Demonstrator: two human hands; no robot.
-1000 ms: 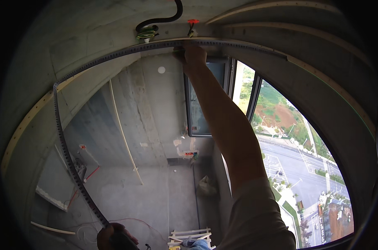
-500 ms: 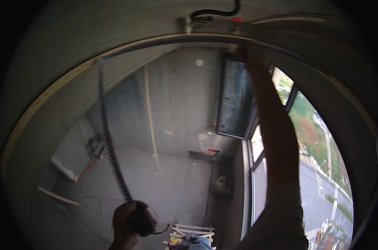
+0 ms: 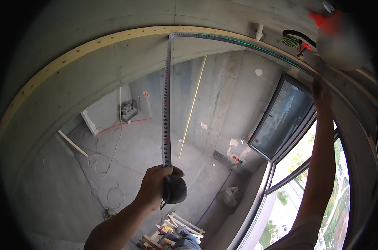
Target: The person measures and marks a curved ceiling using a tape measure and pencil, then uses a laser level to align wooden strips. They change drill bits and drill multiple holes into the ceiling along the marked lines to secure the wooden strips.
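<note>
- Head view: the left hand is clenched around a black rounded tape-measure case, held low in the frame above the room.
- Head view: the pale metal measuring blade with dark graduations runs straight up from the case to the ceiling, bends there, and continues rightward along the underside of a long pale timber batten with a row of small holes.
- Head view: the right hand is raised near the top of the dark-framed window, fingers pressed on the far end of the blade against the ceiling; whether it pinches the blade or merely pins it cannot be told.
- Head view: a coil of black and green cable hangs from the grey concrete ceiling just beside the blade's run.
- Risk, judged: the blade may buckle at its bend or slip from under the right fingers, because only finger pressure seems to hold that end.
- Risk, judged: the view looks down on a floor well below, with a timber pallet and loose wires; an overhead reach could cost balance.
</note>
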